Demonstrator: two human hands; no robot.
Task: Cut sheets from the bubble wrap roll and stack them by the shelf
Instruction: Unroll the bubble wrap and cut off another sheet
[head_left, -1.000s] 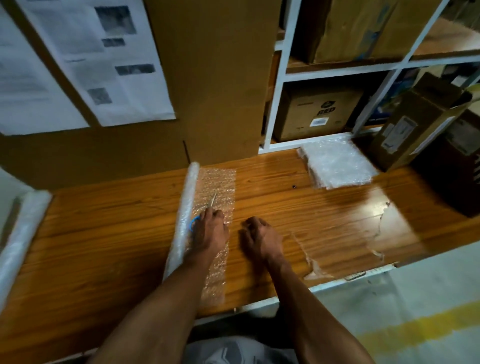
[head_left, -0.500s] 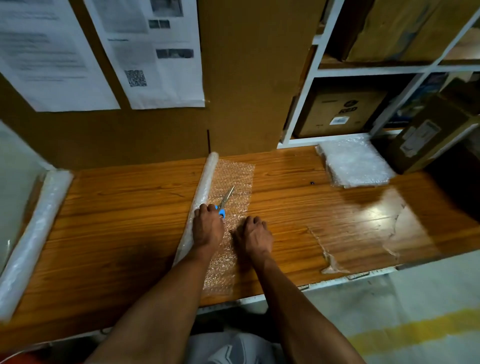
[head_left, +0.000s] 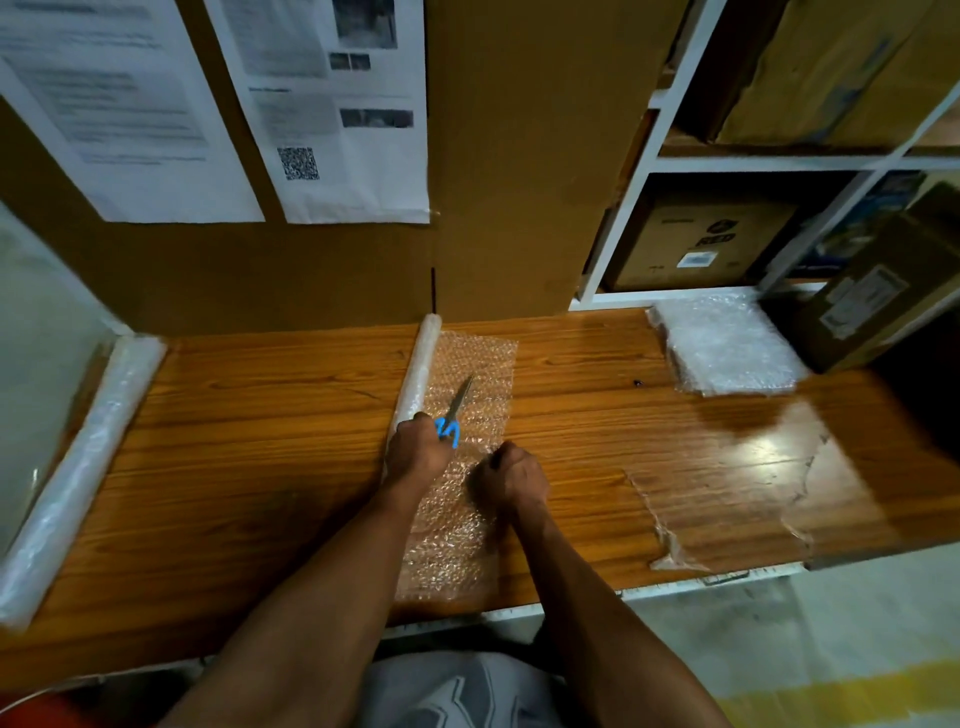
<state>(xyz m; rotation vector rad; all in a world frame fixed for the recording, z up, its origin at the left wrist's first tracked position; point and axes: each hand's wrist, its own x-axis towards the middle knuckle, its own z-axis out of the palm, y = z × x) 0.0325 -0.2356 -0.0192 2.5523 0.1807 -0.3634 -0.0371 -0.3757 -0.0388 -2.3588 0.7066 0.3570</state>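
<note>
Right now the left hand (head_left: 420, 451) has its fingers curled round the blue handles of the scissors (head_left: 453, 415), gripping them, with the closed-looking blades pointing away from the knuckles and lying over the unrolled strip. Whether the blades are actually biting into the plastic cannot be told. Just to the outer side of those fingers, touching the heel of the hand, lies the bubble wrap roll (head_left: 420, 364), running away from the person toward the cardboard wall.

The right hand (head_left: 511, 478) sits close beside the left, fingers folded under into a loose fist; it seems to pin or pinch the near edge of the unrolled sheet (head_left: 470, 374), though the fingertips are hidden, so the hold itself is a guess. That sheet spreads beneath and beyond both hands, reaching the table's near edge.

Well beyond the right hand's fingers, against the foot of the white shelf (head_left: 618, 249), a stack of cut sheets (head_left: 727, 343) already rests on the wooden table (head_left: 270, 431), so several rounds look finished. By my reading the present sheet is mid-cut or about to be cut; severing it and carrying it over to the stack remain. A second roll (head_left: 78, 467) lies far out past the left hand.
</note>
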